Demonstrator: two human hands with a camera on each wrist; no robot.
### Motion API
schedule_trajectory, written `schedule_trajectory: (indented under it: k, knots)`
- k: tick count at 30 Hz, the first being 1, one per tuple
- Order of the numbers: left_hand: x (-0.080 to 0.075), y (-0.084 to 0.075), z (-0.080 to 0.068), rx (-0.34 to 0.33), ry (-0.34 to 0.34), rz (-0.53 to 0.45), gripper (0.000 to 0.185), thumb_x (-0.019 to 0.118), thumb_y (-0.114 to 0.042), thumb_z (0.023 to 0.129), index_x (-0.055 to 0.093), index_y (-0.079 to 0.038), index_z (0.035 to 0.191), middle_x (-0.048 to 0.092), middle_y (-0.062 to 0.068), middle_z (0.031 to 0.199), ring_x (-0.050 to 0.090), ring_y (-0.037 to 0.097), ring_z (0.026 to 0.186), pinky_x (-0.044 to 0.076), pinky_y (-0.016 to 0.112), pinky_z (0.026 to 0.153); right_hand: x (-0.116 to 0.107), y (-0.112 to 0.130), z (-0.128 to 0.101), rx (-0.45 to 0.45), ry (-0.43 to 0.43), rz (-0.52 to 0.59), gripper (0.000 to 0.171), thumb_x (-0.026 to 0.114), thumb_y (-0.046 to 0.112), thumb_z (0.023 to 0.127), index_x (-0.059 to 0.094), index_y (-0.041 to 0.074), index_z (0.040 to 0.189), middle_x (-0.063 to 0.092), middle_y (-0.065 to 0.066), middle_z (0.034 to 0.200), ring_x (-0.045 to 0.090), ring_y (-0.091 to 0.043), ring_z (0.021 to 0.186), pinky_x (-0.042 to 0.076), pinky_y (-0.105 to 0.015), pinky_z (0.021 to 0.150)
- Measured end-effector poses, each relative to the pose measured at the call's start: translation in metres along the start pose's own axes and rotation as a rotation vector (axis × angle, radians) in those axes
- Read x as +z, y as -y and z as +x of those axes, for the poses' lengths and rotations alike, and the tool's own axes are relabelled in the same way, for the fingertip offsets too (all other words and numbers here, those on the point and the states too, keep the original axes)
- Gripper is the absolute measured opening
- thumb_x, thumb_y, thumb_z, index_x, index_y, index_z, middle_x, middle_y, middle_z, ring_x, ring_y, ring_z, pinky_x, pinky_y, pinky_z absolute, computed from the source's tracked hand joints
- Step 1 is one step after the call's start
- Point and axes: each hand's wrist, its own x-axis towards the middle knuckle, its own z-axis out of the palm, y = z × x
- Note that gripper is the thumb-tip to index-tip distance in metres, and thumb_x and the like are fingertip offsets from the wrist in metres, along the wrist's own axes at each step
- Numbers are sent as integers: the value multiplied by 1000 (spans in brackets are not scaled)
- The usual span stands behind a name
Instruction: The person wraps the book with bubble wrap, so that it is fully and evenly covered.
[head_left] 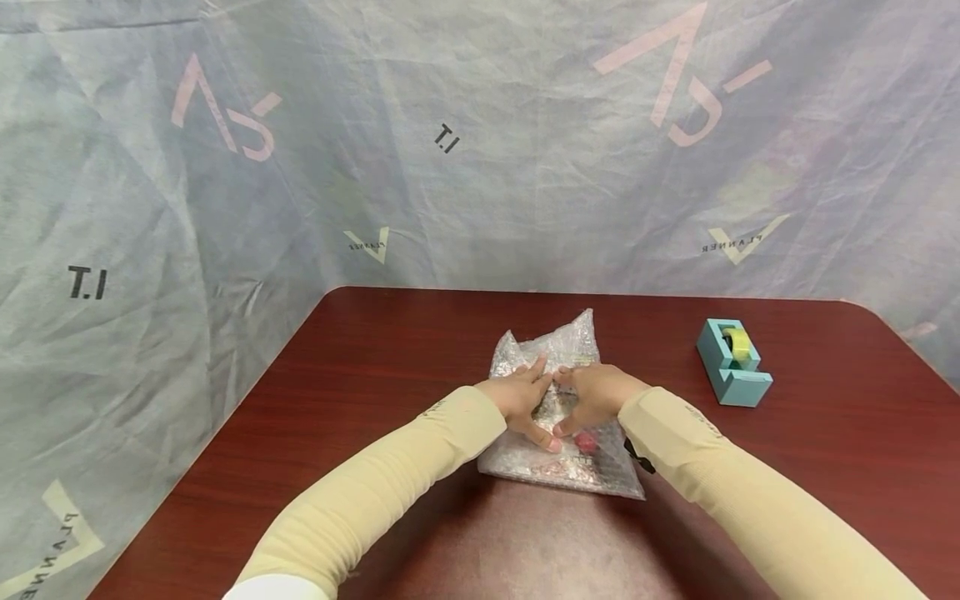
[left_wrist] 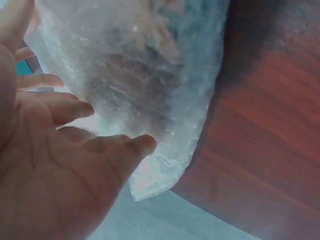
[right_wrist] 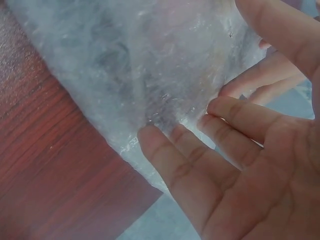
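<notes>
A clear bubble wrap bag [head_left: 558,471] lies flat on the table, with something reddish and printed showing dimly through it. Its far end stands up in two crumpled corners. My left hand [head_left: 519,398] rests on the left part of the bag with its fingers spread. Opposite it, my right hand [head_left: 596,393] touches the bag too, fingers extended and pointing inward. The two thumbs nearly meet over the middle. In the left wrist view the bubble wrap [left_wrist: 135,75] reaches past the fingertips; in the right wrist view the fingers lie along the wrap [right_wrist: 115,65].
A teal tape dispenser [head_left: 731,367] with a yellow roll stands at the right on the dark red wooden table [head_left: 397,350]. Printed grey fabric [head_left: 480,167] hangs behind the table and along its left side.
</notes>
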Motion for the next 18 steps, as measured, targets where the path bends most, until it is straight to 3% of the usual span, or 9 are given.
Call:
schedule_trajectory:
  k: [5,13,18]
  knots:
    - [2,0,-1,5,-48,-40,113,83,-52,82,18,-8,163,16,13,169,21,32,153,22,37,122,0,1,0,-9,-11,11,88,85,40,79,50,-2,148,50,-23,149,46,-46,137,38,-56,112]
    - [1,-1,-4,-13,-48,-27,112,81,-53,83,18,-9,163,14,9,169,19,29,154,21,36,122,1,-2,-2,-31,-23,18,87,84,38,82,47,1,151,41,-25,155,38,-50,140,34,-61,113]
    - [4,0,-3,-1,-76,-26,110,82,-53,82,22,-8,162,16,11,169,21,29,153,22,36,122,0,-2,-8,-89,-23,36,81,85,33,83,51,-2,147,43,-24,154,41,-48,140,36,-59,112]
